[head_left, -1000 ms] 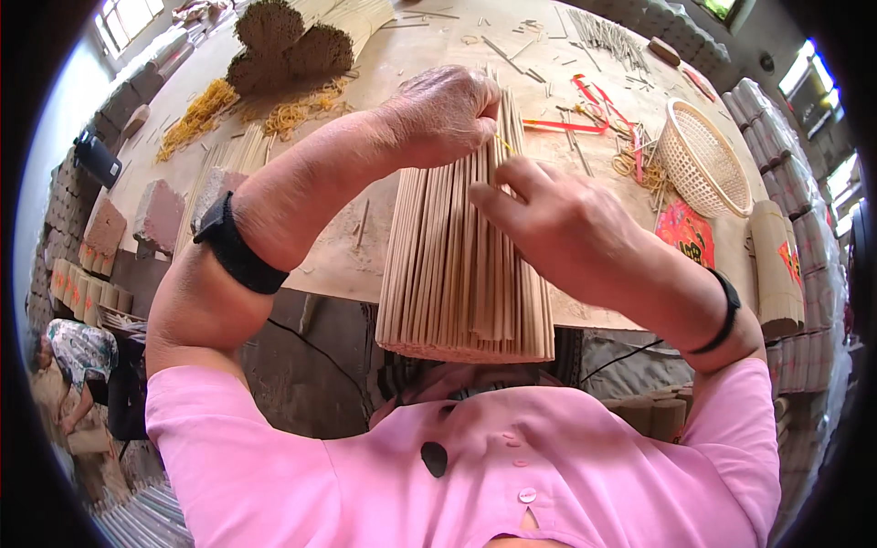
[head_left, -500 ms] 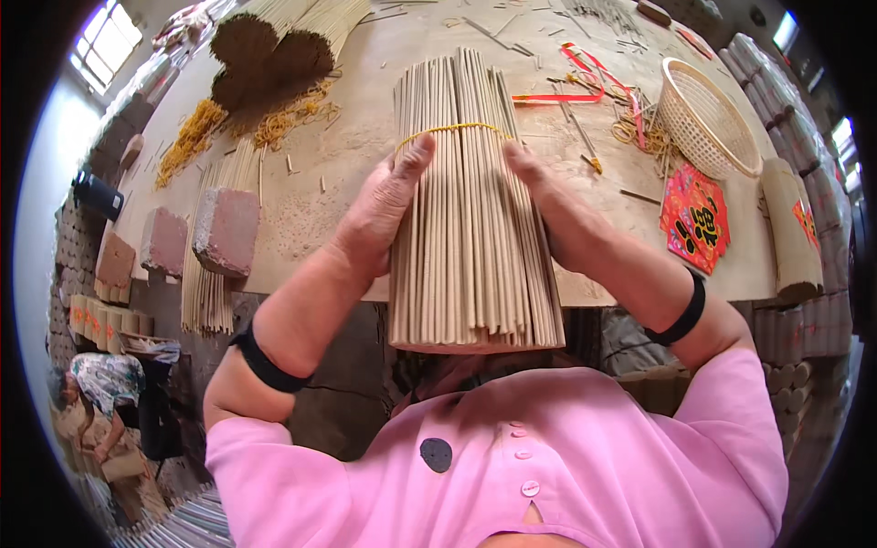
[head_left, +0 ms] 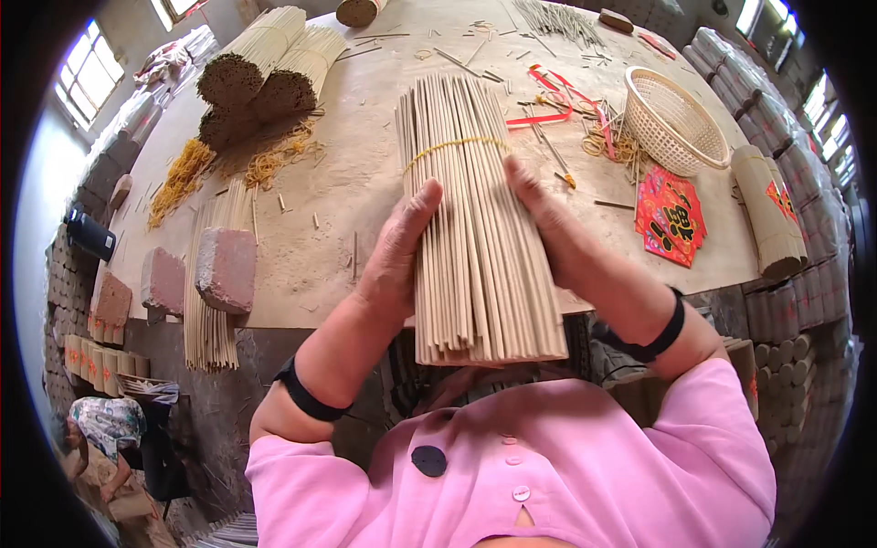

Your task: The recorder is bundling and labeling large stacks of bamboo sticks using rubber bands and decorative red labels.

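Observation:
A thick bundle of tan incense sticks (head_left: pixel 489 265) stands tilted between my two hands, its lower end hanging past the table's near edge. Around its upper part runs a yellow rubber band (head_left: pixel 457 146). My left hand (head_left: pixel 399 239) presses the bundle's left side, thumb lying on the sticks a little under the band. From the other side my right hand (head_left: pixel 559 224) clasps it, thumb near the band's right end. The fingers of both hands are mostly hidden at the sides and behind. At the lower end the sticks are slightly uneven.
On the table (head_left: pixel 320 247) lie stacked stick bundles (head_left: pixel 233 78), yellow rubber bands (head_left: pixel 178 183), bricks (head_left: pixel 227 269) over loose sticks, red ribbon (head_left: pixel 548 119), a woven basket (head_left: pixel 676 123), red printed cards (head_left: pixel 671 219) and a finished bundle (head_left: pixel 767 210). At far left a person (head_left: pixel 110 429) bends down.
The bundle has turned between my hands: the shorter stick ends have shifted from right to left. My thumbs now sit lower than the band. The whole view has shifted slightly.

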